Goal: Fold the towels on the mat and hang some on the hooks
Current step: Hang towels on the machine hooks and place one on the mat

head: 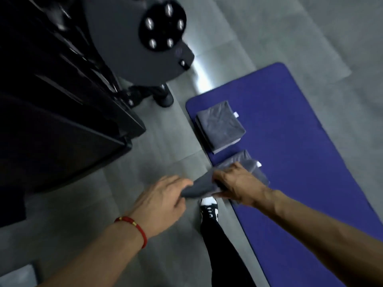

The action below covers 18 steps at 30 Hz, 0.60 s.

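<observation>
While person stands at mat edge, view is motion-blurred.
Held towel: grey towel (199, 184) up in the air btwn both hands, above floor (145, 154) just beside the mat.
Left hand (160, 200): fingers curled round towel's near/left end; red bracelet (134, 226) on wrist.
Right hand (236, 183): fingers gripping towel's other end, over mat's edge.
Mat: blue mat (300, 141) on floor, right of person.
Folded stack (220, 126): grey, square, near mat's left corner.
2nd towel (251, 164): on mat behind right hand, partly hidden.
Shoe (209, 209): black/white, on floor beside mat.
Machine (62, 90): dark gym equip. w/ weight plate (162, 26), left side.
</observation>
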{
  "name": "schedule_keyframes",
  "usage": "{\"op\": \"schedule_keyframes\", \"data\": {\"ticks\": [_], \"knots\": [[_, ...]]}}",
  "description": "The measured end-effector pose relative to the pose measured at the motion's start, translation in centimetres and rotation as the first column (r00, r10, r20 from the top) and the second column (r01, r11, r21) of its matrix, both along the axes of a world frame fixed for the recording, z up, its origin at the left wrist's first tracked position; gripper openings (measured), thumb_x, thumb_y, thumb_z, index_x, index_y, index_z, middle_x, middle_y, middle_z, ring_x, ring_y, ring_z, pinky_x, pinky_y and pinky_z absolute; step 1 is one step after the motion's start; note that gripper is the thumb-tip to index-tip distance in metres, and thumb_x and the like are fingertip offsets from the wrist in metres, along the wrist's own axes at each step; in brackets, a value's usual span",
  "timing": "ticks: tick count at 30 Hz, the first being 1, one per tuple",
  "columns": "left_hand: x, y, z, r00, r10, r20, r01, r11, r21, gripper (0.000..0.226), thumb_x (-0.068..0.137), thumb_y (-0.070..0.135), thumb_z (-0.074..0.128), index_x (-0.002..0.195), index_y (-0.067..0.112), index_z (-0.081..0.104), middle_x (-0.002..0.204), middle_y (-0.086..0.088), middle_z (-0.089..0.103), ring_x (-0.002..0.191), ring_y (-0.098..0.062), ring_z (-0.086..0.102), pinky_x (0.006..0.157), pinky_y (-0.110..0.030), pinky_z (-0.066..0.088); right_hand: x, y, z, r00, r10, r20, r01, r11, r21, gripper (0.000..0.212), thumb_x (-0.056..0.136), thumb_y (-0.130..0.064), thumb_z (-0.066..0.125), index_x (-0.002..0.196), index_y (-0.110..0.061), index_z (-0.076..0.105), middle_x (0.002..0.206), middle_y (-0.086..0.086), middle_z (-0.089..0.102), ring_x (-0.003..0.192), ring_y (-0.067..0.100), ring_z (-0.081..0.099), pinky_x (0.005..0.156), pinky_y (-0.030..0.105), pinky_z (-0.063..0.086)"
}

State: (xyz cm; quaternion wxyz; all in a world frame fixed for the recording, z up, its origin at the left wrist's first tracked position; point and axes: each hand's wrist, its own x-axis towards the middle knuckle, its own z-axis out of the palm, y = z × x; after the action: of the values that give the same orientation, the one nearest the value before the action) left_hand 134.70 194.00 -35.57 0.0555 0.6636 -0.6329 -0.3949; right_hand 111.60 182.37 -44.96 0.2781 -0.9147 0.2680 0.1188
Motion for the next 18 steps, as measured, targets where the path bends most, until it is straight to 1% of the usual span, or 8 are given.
{"op": "schedule_keyframes", "data": {"ticks": [2,4,6,8,10,14,16,18], "knots": [[1.4,2.1,5.3,0.997,0.06,-0.053,-0.062,0.998,-0.029,0.052,0.094,0.031,0.059,0.145,0.032,0.046,0.138,0.019,0.047,0.132,-0.002,0.04,0.105,-0.005,0.025,3.7,2.3,8.0,0.99,-0.062,0.126,0.052,0.995,0.081,0.038,0.083,-0.049,0.078,0.096,-0.02,0.06,0.076,-0.004,0.062,0.07,0.017,0.057,0.069,0.024,0.031],[3.4,5.2,10.8,0.989,0.101,-0.111,-0.115,0.985,-0.127,0.059,0.086,0.034,0.069,0.141,0.033,0.049,0.134,0.017,0.051,0.124,0.003,0.043,0.101,-0.001,0.027,7.6,5.0,15.8,0.955,-0.1,0.279,0.058,0.986,0.153,0.036,0.083,-0.047,0.08,0.097,-0.02,0.061,0.073,-0.011,0.059,0.065,0.007,0.052,0.061,0.014,0.03],[5.7,8.4,15.9,0.971,0.186,-0.15,-0.211,0.962,-0.172,0.055,0.078,0.038,0.069,0.131,0.029,0.057,0.121,0.014,0.06,0.111,0.002,0.051,0.093,0.0,0.033,11.2,7.4,22.3,0.915,-0.12,0.385,0.036,0.975,0.218,0.036,0.082,-0.049,0.081,0.096,-0.022,0.062,0.072,-0.016,0.059,0.064,0.002,0.052,0.06,0.011,0.034],[8.9,12.8,21.8,0.94,0.306,-0.152,-0.332,0.923,-0.195,0.043,0.079,0.033,0.07,0.122,0.032,0.062,0.109,0.019,0.067,0.101,0.001,0.06,0.086,-0.013,0.047,15.2,10.6,28.7,0.882,-0.121,0.455,0.011,0.972,0.236,0.037,0.082,-0.053,0.081,0.097,-0.024,0.063,0.077,-0.013,0.065,0.069,0.006,0.061,0.062,0.025,0.047],[12.0,17.4,26.9,0.897,0.405,-0.18,-0.439,0.863,-0.248,0.028,0.084,0.024,0.072,0.11,0.031,0.067,0.097,0.016,0.071,0.092,-0.001,0.065,0.079,-0.028,0.053,19.0,14.1,34.3,0.854,-0.099,0.51,-0.034,0.969,0.246,0.034,0.083,-0.051,0.081,0.1,-0.028,0.062,0.087,-0.012,0.068,0.08,0.01,0.066,0.069,0.037,0.053],[18.0,27.1,34.5,0.751,0.593,-0.291,-0.661,0.669,-0.341,0.022,0.087,0.012,0.073,0.103,0.027,0.068,0.096,0.012,0.072,0.096,-0.005,0.067,0.086,-0.032,0.053,25.7,20.9,42.2,0.775,-0.087,0.626,-0.109,0.957,0.268,0.026,0.088,-0.029,0.081,0.109,-0.029,0.065,0.098,-0.013,0.07,0.092,0.009,0.068,0.079,0.029,0.055],[20.3,31.9,37.1,0.709,0.595,-0.378,-0.704,0.631,-0.327,0.023,0.089,0.008,0.071,0.106,0.024,0.068,0.102,0.007,0.073,0.102,-0.009,0.068,0.093,-0.037,0.054,28.9,24.4,45.0,0.757,-0.082,0.648,-0.152,0.942,0.298,0.02,0.089,-0.023,0.08,0.105,-0.027,0.069,0.095,-0.012,0.072,0.089,0.006,0.069,0.077,0.021,0.052],[22.2,35.9,39.0,0.686,0.59,-0.425,-0.725,0.605,-0.329,0.024,0.088,0.011,0.072,0.108,0.024,0.067,0.104,0.003,0.073,0.105,-0.014,0.069,0.096,-0.043,0.054,32.1,27.6,47.2,0.75,-0.051,0.66,-0.215,0.924,0.316,0.015,0.089,-0.02,0.079,0.101,-0.025,0.07,0.093,-0.008,0.072,0.087,0.007,0.069,0.076,0.023,0.053]]}}
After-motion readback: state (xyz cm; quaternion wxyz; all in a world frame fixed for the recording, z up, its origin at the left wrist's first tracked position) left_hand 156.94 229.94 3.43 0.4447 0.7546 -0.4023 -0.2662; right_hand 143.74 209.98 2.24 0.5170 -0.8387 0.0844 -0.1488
